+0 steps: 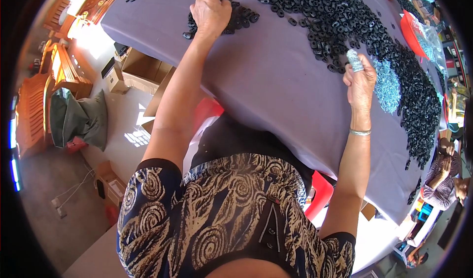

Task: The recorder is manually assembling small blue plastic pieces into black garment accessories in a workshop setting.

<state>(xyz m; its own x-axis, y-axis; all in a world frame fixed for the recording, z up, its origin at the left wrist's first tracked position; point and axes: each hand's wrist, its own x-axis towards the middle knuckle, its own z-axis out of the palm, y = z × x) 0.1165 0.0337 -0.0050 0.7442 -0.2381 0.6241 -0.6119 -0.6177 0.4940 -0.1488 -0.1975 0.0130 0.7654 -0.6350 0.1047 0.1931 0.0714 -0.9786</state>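
My left hand [211,13] is closed at the far left of the table, over a small heap of black plastic parts [242,18]. A black part shows at its fingertips. My right hand [361,81] is closed too, with fingers curled in and a silvery wrap [354,61] round one finger. Whatever it may hold is hidden. Beside it lies a pile of small shiny silver-blue pieces [387,86]. A long, large heap of black ring-like plastic parts [340,19] stretches from the far middle down the right side, close to this hand.
A grey-purple cloth [266,76] covers the table. Red basins [413,34] stand at the far right, one with plastic bags. Left of the table are cardboard boxes [143,68], a wooden chair [37,110] and a dark green cushion [81,118]. Another person [440,184] sits at the right.
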